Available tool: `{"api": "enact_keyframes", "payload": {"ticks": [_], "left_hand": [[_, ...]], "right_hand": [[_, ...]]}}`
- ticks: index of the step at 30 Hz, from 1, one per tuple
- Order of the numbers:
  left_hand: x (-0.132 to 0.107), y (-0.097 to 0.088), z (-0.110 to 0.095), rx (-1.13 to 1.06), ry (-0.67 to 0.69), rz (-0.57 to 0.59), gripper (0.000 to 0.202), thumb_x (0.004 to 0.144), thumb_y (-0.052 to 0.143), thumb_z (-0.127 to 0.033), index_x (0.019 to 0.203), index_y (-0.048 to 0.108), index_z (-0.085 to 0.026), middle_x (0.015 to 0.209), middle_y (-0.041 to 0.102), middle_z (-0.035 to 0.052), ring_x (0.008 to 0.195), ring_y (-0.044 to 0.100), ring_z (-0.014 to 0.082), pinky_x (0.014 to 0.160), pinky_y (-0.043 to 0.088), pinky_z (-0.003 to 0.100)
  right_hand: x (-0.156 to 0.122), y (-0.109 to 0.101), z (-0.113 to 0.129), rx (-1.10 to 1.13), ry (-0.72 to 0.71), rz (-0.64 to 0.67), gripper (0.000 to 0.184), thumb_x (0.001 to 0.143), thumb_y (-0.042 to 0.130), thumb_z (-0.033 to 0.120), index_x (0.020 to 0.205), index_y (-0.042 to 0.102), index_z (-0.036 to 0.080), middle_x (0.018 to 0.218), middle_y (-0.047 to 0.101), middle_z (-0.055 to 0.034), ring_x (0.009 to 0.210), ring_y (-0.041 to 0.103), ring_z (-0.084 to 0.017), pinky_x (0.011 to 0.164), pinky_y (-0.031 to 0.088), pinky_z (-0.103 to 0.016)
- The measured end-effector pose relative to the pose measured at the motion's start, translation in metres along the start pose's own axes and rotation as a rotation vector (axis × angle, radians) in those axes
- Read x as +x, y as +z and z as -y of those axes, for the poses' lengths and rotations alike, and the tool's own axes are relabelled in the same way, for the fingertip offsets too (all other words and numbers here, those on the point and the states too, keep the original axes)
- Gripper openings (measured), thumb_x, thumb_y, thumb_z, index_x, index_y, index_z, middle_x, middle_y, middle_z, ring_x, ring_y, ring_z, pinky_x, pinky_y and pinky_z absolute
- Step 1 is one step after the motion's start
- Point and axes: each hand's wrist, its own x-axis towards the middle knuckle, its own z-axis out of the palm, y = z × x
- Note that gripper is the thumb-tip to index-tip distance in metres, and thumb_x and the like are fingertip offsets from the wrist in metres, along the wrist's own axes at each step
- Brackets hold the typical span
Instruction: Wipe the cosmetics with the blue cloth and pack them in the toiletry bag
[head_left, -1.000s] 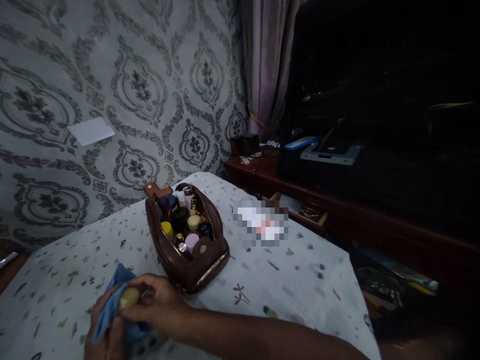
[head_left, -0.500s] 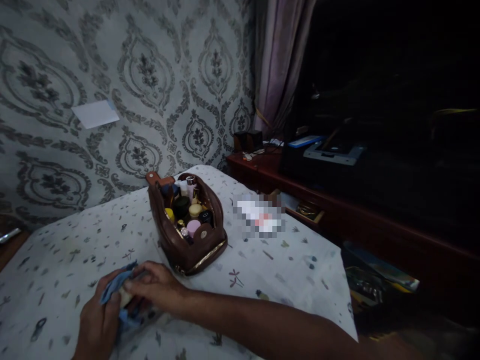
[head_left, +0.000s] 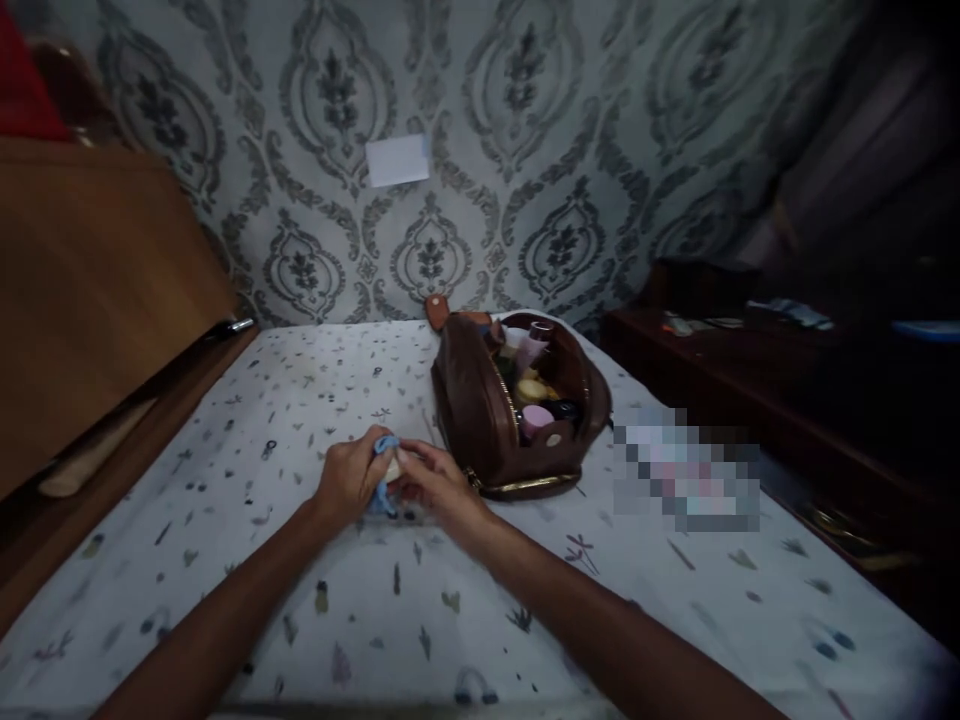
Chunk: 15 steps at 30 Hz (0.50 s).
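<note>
My left hand (head_left: 352,470) is closed on a blue cloth (head_left: 385,494), which is bunched around a small pale cream item (head_left: 393,468). From the other side, the fingers of my right hand (head_left: 435,480) pinch that pale item; its exact kind is hidden by fingers and cloth. Just right of my hands stands a brown cosmetic bag (head_left: 472,410), unzipped at the top. Inside it show a pink-lidded jar (head_left: 535,420), a yellowish round jar (head_left: 532,391), a pink bottle with a shiny cap (head_left: 534,345) and a black container (head_left: 564,411).
A patterned white cloth (head_left: 300,620) covers the surface beneath. To the left rises a brown wooden panel (head_left: 97,300). A blurred-out packet (head_left: 690,470) lies right of the bag, near a dark red desk (head_left: 675,350). A white card (head_left: 398,161) is on the wallpapered wall.
The view has swung left, so the bag and hands appear further right and the wooden panel has come into sight. Both hands still hold the cloth and pale item together.
</note>
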Motion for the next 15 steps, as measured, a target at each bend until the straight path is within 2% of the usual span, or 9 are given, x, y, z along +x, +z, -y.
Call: {"api": "enact_keyframes", "payload": {"ticks": [6, 15], "left_hand": [[-0.0021, -0.0014, 0.0002, -0.116, -0.077, 0.011, 0.032, 0.097, 0.033, -0.043, 0.086, 0.054, -0.022, 0.057, 0.050, -0.0048, 0.049, 0.052, 0.0131, 0.054, 0.038, 0.024], [-0.0053, 0.0023, 0.0037, -0.329, -0.184, 0.029, 0.033, 0.097, 0.034, -0.047, 0.085, 0.050, -0.021, 0.060, 0.049, -0.0047, 0.053, 0.050, 0.0127, 0.056, 0.038, 0.025]], "right_hand": [[0.0011, 0.0005, -0.0055, 0.068, 0.028, 0.012, 0.055, 0.061, 0.089, 0.046, 0.103, 0.067, 0.017, 0.075, 0.073, -0.0011, 0.058, 0.068, -0.013, 0.053, 0.046, -0.021], [-0.0019, 0.0006, -0.0050, 0.036, 0.026, 0.038, 0.049, 0.067, 0.086, 0.044, 0.104, 0.066, 0.020, 0.074, 0.071, -0.0001, 0.061, 0.067, -0.014, 0.052, 0.044, -0.021]]}}
